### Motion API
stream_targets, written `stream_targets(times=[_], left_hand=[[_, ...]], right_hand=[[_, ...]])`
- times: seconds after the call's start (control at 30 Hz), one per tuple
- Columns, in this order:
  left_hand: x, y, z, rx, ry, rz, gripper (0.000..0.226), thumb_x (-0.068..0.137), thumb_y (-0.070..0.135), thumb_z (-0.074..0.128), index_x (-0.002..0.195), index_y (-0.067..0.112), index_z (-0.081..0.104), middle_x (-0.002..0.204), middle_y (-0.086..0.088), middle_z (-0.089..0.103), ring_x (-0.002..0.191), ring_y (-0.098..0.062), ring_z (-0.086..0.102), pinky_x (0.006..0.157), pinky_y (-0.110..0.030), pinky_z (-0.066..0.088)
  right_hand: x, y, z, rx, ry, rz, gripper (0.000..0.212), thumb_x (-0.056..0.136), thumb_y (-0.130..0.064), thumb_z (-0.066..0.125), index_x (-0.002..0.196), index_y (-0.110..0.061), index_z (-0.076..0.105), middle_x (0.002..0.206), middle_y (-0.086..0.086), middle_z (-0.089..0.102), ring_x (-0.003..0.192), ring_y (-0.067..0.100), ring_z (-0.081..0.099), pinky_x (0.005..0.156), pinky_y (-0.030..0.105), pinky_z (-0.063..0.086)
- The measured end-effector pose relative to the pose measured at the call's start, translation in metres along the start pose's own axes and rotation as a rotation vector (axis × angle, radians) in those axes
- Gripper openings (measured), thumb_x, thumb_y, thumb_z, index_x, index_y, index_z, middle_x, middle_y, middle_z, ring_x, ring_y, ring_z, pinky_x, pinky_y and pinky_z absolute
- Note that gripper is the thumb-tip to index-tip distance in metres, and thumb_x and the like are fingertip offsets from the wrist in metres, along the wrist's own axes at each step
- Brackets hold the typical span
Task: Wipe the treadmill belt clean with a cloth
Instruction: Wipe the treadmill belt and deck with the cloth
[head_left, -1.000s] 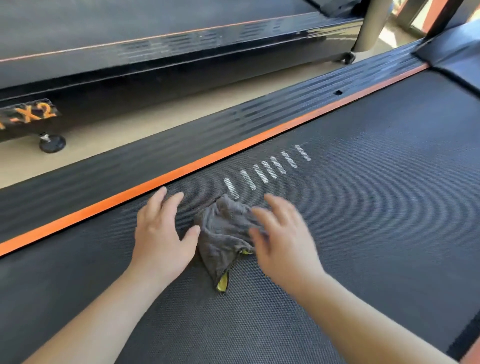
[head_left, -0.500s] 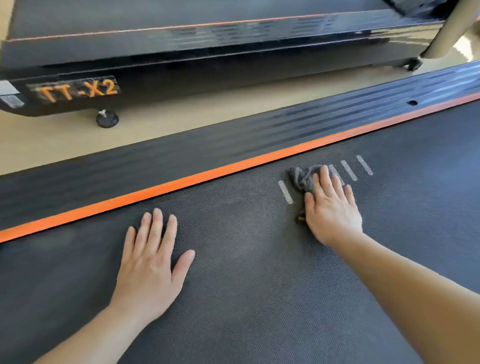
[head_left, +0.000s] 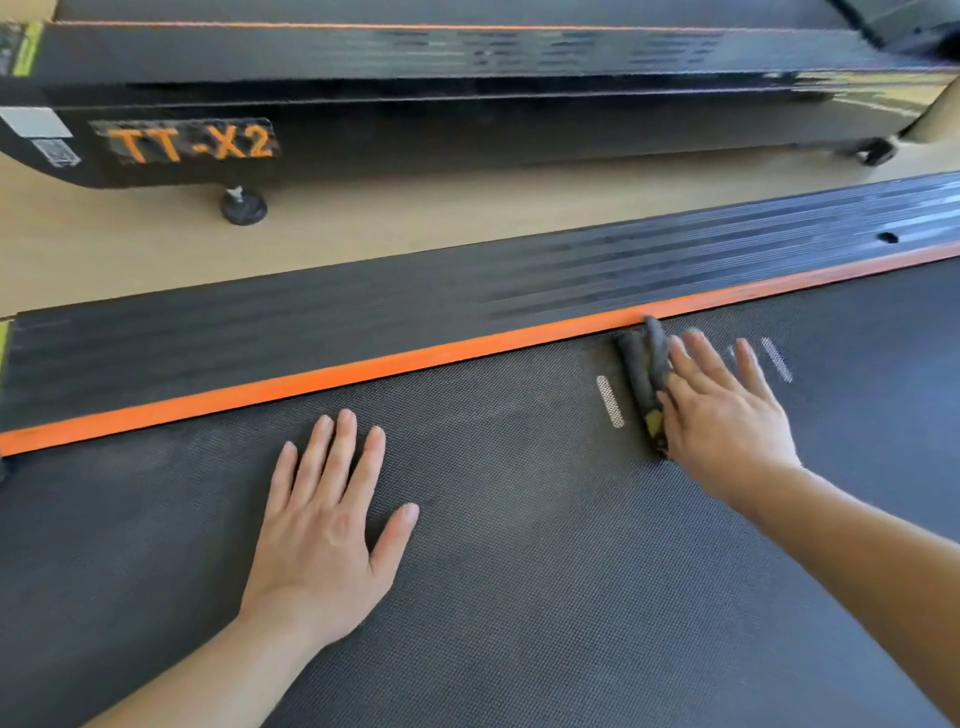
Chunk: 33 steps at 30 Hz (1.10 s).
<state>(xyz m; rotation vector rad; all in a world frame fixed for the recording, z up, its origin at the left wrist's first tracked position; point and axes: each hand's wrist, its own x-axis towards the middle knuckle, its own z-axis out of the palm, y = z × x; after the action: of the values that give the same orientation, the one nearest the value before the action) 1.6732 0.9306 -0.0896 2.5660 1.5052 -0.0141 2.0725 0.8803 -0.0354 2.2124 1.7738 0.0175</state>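
Note:
The dark textured treadmill belt (head_left: 545, 571) fills the lower part of the view. A grey cloth (head_left: 644, 369) with a yellow edge lies bunched into a roll on the belt, its far end touching the orange stripe. My right hand (head_left: 722, 410) presses on it from the right with straight fingers, covering part of the cloth. My left hand (head_left: 327, 525) rests flat on the belt, fingers spread, well to the left of the cloth and apart from it.
An orange stripe (head_left: 363, 369) and a black ribbed side rail (head_left: 415, 296) border the belt's far edge. White dash marks (head_left: 609, 401) are printed on the belt by the cloth. Beyond a strip of wooden floor (head_left: 363, 223) stands another treadmill (head_left: 197, 143) labelled TT-X2.
My right hand pushed the cloth away from my left hand, up to the orange stripe, and the cloth bunched into a roll. My left hand let go of it and lies flat.

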Motion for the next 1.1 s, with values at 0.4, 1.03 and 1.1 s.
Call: stream_targets(times=[0.4,1.03,1.1], left_hand=[[0.002,0.003,-0.008,-0.21,0.026,-0.041,0.082,0.095,0.069,0.031,0.16,0.019,0.034,0.171,-0.004,0.014,0.159,-0.019,0.003,0.128,-0.051,0.006],[0.041,0.097,-0.083,-0.663,-0.081,-0.337,0.062,0.081,0.045,0.082,0.132,0.021,0.058,0.138,-0.002,0.056,0.127,-0.025,0.055,0.107,-0.044,0.046],[0.036,0.094,-0.072,-0.372,0.112,-0.065,0.07,0.085,0.043,0.078,0.144,0.017,0.05,0.152,-0.004,0.041,0.14,-0.028,0.038,0.117,-0.047,0.035]], right_hand=[[-0.052,-0.133,-0.078,1.447,-0.215,0.271,0.043,0.105,-0.053,0.046,0.105,-0.018,0.071,0.095,-0.006,0.073,0.089,0.01,0.067,0.096,0.048,0.056],[-0.1,-0.072,-0.059,1.713,0.015,0.802,0.047,0.108,-0.048,0.045,0.107,-0.009,0.07,0.095,0.01,0.077,0.087,0.026,0.076,0.074,0.042,0.062],[-0.099,-0.061,-0.047,1.373,0.178,0.784,0.048,0.109,-0.049,0.037,0.125,-0.014,0.066,0.118,0.003,0.07,0.115,0.025,0.063,0.095,0.041,0.051]])
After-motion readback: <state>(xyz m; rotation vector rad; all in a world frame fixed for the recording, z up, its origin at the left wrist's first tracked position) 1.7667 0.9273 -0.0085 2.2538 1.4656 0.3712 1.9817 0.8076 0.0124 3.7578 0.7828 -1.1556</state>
